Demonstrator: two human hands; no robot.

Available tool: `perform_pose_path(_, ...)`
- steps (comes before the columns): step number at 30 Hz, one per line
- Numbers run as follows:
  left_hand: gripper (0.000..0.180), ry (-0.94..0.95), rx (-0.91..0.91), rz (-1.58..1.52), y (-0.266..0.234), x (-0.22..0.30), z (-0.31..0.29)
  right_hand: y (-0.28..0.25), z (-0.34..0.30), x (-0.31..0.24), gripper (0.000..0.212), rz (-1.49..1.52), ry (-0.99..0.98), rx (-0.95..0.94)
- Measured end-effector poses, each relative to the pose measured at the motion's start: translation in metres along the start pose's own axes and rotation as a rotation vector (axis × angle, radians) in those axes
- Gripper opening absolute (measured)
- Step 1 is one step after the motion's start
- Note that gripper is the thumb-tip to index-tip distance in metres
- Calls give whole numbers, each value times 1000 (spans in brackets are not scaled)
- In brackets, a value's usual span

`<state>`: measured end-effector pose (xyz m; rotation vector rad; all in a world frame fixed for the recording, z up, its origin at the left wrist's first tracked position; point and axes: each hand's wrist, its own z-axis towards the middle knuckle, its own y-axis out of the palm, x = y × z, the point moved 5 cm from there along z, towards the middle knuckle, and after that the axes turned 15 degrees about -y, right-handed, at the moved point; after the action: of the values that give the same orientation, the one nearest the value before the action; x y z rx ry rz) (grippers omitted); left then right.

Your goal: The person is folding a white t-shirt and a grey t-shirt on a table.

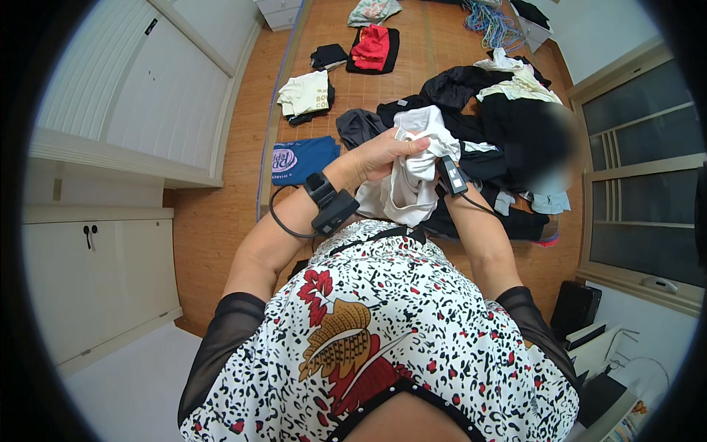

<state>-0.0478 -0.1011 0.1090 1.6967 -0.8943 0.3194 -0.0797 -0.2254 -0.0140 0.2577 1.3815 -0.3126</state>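
Note:
In front of my body a white cloth garment (412, 188) hangs bunched up; its exact kind cannot be made out. My left hand (379, 153) is closed on its upper left part, thumb lying across the folds. My right forearm (477, 232) reaches up to the garment's right side, where cloth and a black wrist device (451, 175) hide the right hand's fingers. Close beyond the hands lies a loose heap of mostly black clothes (460, 88). A grey crumpled cloth (359, 127) sits at its left edge, beside my left hand.
Folded clothes lie to the left: a blue printed piece (305, 160), a cream one (304, 93), a dark one (328, 56) and a red one on black (372, 50). Blue hangers or cords (492, 26) lie far right. White cabinets (103, 272) line the left; a glazed door (644, 169) stands right.

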Motion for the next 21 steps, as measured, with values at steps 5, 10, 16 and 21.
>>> perform_pose_path(5,38,104,256,331,-39,19,4,27,-8,-40,26,-104,-33,64)
perform_pose_path(10,27,135,620,469,-118,28,6,77,-11,-60,25,706,475,127)
perform_pose_path(16,34,78,686,541,-149,15,-9,18,-15,-163,35,711,-36,42)
perform_pose_path(21,44,205,445,430,-118,32,-24,-58,-9,-191,27,888,-114,524)
